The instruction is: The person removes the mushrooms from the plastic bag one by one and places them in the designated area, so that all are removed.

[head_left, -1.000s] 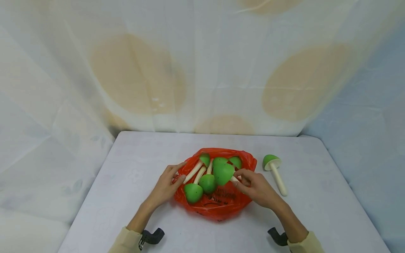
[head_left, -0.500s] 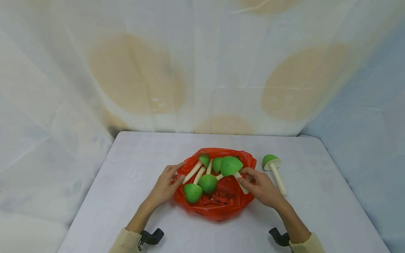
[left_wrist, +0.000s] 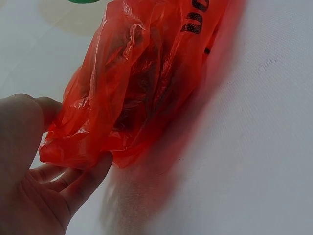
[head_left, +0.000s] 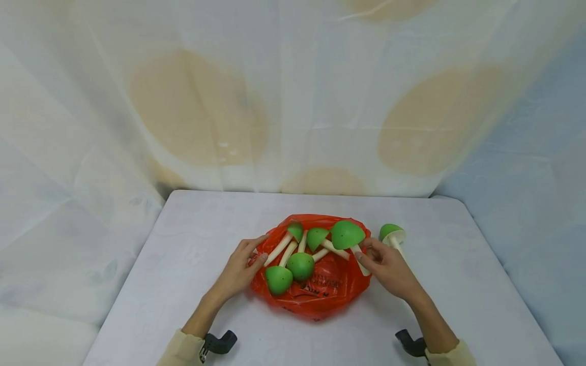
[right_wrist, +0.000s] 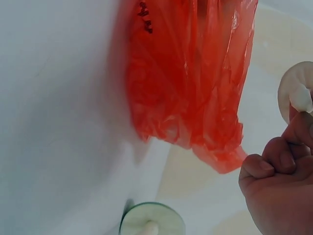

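Note:
A red plastic bag (head_left: pixel 316 305) lies open on the table, with several green-capped, white-stemmed toy mushrooms (head_left: pixel 300 266) inside. At its left rim my left hand (head_left: pixel 242 264) grips the bag; in the left wrist view, the thumb and fingers of that hand (left_wrist: pixel 44 191) pinch a fold of red plastic. My right hand (head_left: pixel 386 269) pinches the stem of one mushroom (head_left: pixel 348 234) above the bag's right rim. Only the pale underside of that mushroom's cap (right_wrist: pixel 286 90) and its stem end show past the curled fingers in the right wrist view.
Another green mushroom (head_left: pixel 391 232) lies on the white table (head_left: pixel 206 213) just right of the bag, its stem partly behind my right hand. Pale patterned cloth (head_left: pixel 320 127) hangs behind and along both sides of the table.
My right hand has moved the pinched mushroom rightward from over the bag's middle to its right rim, uncovering mushrooms below. My left hand stays on the bag.

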A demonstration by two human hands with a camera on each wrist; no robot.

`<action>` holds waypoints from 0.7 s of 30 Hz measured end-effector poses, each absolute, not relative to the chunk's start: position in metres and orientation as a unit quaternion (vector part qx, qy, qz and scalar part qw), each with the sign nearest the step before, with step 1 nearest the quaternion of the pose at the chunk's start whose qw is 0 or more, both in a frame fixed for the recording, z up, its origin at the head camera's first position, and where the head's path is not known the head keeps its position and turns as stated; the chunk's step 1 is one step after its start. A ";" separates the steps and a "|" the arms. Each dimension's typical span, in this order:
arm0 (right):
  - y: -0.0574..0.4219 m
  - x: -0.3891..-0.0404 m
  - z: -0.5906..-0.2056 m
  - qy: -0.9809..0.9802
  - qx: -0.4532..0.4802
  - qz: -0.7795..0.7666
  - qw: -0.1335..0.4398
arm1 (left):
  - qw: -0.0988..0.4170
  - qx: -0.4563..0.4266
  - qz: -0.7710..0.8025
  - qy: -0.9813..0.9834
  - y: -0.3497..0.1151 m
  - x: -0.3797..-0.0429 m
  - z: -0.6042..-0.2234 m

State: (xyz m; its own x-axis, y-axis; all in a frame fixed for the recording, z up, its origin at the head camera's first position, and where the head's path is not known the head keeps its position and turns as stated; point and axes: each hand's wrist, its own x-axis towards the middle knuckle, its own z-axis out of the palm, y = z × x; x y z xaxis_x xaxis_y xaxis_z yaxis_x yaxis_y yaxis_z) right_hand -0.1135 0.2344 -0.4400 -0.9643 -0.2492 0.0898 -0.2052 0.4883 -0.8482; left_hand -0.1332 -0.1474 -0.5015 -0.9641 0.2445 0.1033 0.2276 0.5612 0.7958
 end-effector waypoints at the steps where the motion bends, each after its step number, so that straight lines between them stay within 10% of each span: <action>1: 0.236 -0.114 -0.440 0.864 -0.128 -0.486 0.018 | 0.010 0.133 0.449 0.883 -0.147 -0.133 -0.501; 21: 0.286 -0.120 -0.456 0.896 -0.023 -0.438 -0.068 | 0.012 0.133 0.445 0.886 -0.148 -0.134 -0.502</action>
